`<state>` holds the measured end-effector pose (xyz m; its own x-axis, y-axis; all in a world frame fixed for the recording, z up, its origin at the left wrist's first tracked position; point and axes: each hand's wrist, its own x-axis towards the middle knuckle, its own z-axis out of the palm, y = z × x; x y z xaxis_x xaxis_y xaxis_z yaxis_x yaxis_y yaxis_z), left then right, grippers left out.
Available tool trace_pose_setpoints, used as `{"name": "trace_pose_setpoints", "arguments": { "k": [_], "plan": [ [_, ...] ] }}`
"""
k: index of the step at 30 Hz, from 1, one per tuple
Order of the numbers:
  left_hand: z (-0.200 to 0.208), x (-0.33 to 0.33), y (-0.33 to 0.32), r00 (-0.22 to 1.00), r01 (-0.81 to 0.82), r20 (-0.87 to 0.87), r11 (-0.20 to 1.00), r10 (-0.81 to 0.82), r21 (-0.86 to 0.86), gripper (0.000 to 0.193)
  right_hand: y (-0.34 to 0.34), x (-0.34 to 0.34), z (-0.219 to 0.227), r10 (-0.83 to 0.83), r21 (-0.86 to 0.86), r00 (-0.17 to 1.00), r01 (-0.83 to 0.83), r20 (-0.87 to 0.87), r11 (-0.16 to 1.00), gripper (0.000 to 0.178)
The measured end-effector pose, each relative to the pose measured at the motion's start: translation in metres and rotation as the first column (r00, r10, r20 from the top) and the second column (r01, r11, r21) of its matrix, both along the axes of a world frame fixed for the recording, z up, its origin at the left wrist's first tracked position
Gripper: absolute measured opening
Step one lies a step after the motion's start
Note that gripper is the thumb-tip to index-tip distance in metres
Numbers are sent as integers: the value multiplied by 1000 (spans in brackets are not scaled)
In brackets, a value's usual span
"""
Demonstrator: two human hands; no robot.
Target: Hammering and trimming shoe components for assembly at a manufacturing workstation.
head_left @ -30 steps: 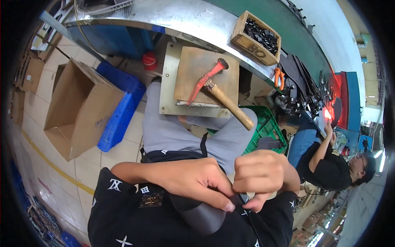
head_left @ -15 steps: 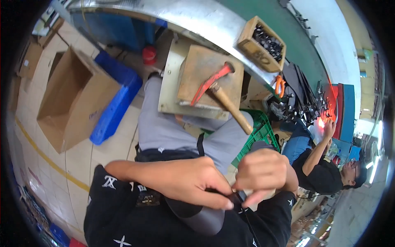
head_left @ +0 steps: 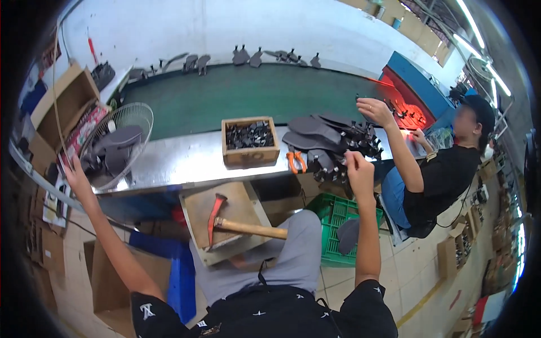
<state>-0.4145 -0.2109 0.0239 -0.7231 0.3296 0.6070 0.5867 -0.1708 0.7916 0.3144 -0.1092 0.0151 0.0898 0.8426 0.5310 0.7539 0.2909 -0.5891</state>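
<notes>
Parted since half a second ago, the left hand [head_left: 78, 177] and right hand [head_left: 360, 172] are now reaching to opposite sides instead of meeting before the chest. The left is extending beside a wire basket [head_left: 149, 117], fingers partly spread; whether it is holding anything, I cannot tell. The right is bunching its fingers narrowly at dark sole-shaped pieces [head_left: 311, 127] lying heaped on the tabletop [head_left: 183, 155]; any grip is unclear. Orange-handled pliers [head_left: 291, 163] are lying between the heap and a wooden box [head_left: 251, 157]. Below, a hammer [head_left: 256, 228] is resting on a block [head_left: 197, 205].
</notes>
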Motion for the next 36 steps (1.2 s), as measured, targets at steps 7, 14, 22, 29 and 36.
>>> {"name": "trace_pose_setpoints", "arguments": {
  "k": [7,14,22,29,36],
  "plan": [
    [-26,145,-6,948,285,176,953,-264,-106,53,90,13,-16,-110,244,772,-61,627,968,38],
    [7,297,-17,831,370,-255,834,-494,-409,41,101,-90,33,89,377,782,-392,617,839,20],
    [15,343,-3,676,558,-228,689,-700,-461,39,140,-23,-61,-123,14,456,236,881,972,34],
    [12,341,12,641,589,-221,655,-735,-472,42,153,20,-38,-200,77,687,206,699,976,17],
    [-23,363,25,630,470,-526,820,-572,-328,53,33,-91,68,-214,647,813,-240,541,724,32]
  ]
}}
